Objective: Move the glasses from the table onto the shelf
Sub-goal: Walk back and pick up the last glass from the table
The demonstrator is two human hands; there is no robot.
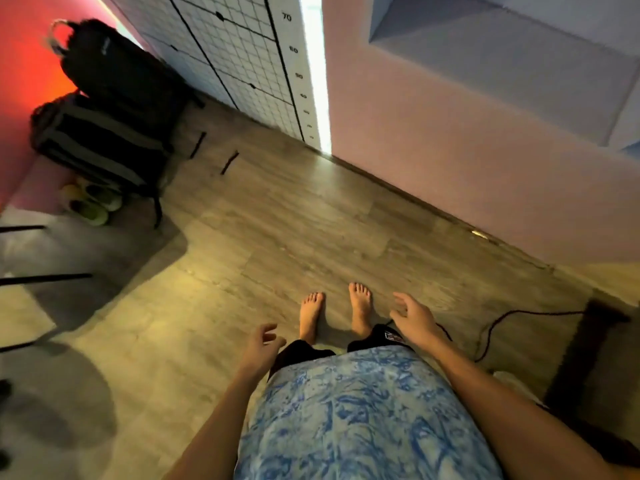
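Observation:
I look straight down at a wooden floor and my own bare feet. My left hand (264, 348) hangs low at centre-left, fingers loosely apart, holding nothing. To the right of my feet my right hand (414, 315) is open too, with the palm turned inward and empty. No glasses, table or shelf surface appear in this view. A recessed niche (502, 46) shows in the pink wall at the upper right.
Two dark backpacks (114, 109) lean in the far left corner, with shoes (91, 202) below them. A measuring chart (242, 53) covers the far wall. A black cable (502, 323) trails on the floor at right beside a dark rug (585, 358). Thin black legs (45, 278) jut in from the left.

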